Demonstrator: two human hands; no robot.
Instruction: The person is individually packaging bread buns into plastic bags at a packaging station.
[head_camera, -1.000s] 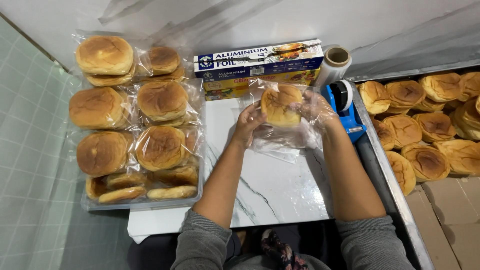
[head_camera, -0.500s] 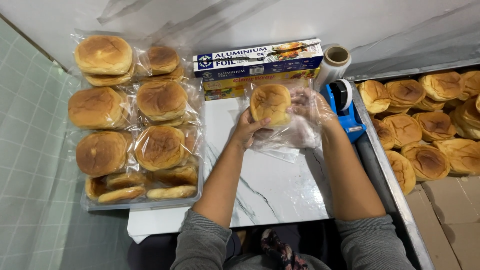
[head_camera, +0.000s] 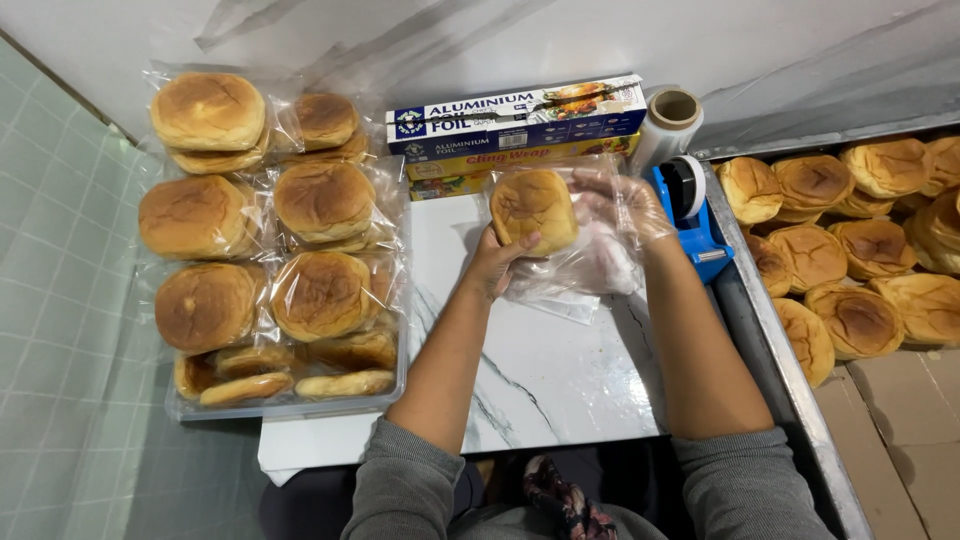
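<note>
Bagging step: left hand (head_camera: 497, 262) clamped on bun (head_camera: 533, 208), right hand (head_camera: 622, 205) spread inside clear bag (head_camera: 590, 262); next, seating bun fully.

Seen from above: the right hand (head_camera: 622, 205), at centre frame, is veiled by a clear plastic bag (head_camera: 585, 262), its fingers blurred behind the film. The left hand (head_camera: 497, 262) shows only partly, its fingertips tucked under the bun (head_camera: 533, 208). At the right edge, the loose buns (head_camera: 880, 250) are cut off by the frame. At lower left, the bottom layer in the tray of wrapped buns (head_camera: 285, 405) is hidden beneath the upper packs. The roll of film (head_camera: 668, 125) stands half behind the blue tape dispenser (head_camera: 695, 215).
</note>
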